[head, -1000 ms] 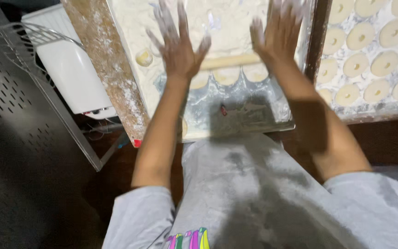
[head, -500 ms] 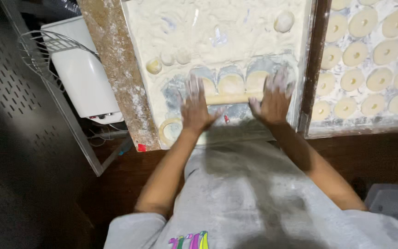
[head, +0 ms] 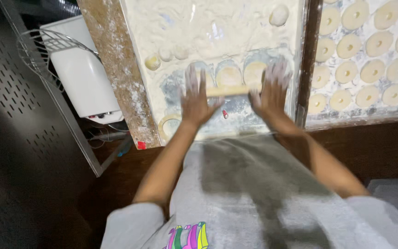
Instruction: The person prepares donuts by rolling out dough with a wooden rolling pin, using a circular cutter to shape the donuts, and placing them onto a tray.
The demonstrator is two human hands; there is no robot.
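Note:
A thin wooden rolling pin (head: 230, 90) lies across flat dough rounds (head: 229, 74) on a floured board (head: 171, 27). My left hand (head: 195, 97) presses flat on the pin's left end, fingers spread and dusted with flour. My right hand (head: 271, 90) presses on its right end in the same way. A small dough ball (head: 278, 15) sits near the board's far right corner, and another small ball (head: 152, 62) lies at the left. A dough ring (head: 169, 125) rests at the near left corner.
A tray (head: 346, 117) at the right holds several ring-shaped dough pieces (head: 372, 43). A white appliance (head: 80, 74) with a wire rack (head: 38, 44) stands at the left, beside a perforated metal surface (head: 5, 92). A wooden strip (head: 116, 69) edges the board.
Both hands drew back toward me with the rolling pin, then pushed it slightly away again over the dough rounds. The view has shifted a little.

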